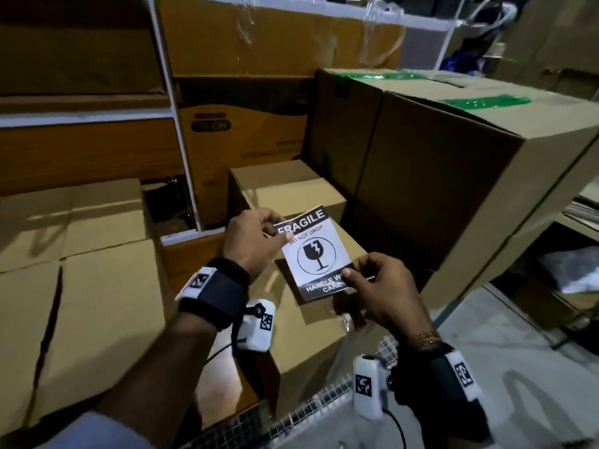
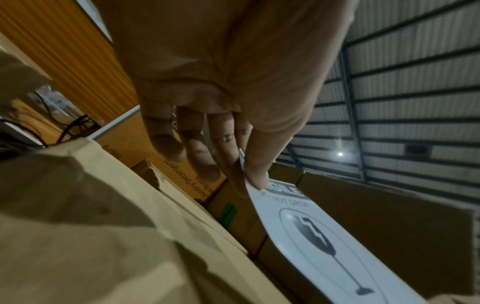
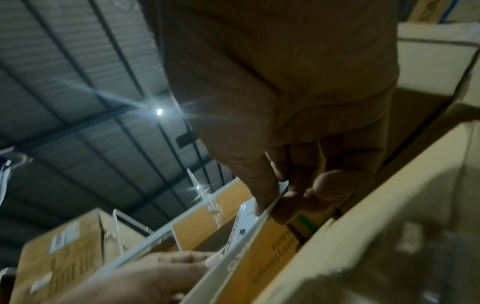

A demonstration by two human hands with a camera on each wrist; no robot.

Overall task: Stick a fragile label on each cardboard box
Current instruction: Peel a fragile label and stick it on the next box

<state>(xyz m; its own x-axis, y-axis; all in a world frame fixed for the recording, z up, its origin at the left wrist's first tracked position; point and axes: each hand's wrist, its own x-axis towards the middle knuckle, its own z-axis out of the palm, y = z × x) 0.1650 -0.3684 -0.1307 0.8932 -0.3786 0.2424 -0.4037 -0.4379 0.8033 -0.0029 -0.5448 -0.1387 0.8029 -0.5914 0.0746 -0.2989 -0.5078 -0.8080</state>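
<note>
I hold a black-and-white fragile label flat in the air, printed side up, above a small cardboard box. My left hand pinches its top left corner between thumb and fingers. My right hand pinches the bottom right corner. In the left wrist view the thumb presses on the label by the word FRAGILE. The right wrist view shows my right hand pinching the label's edge. A large box with green tape stands just right of the label.
Plain cardboard boxes fill the left side. Another small box sits behind the label. White shelving holds more boxes at the back. A wire mesh edge runs below my wrists, with grey floor at right.
</note>
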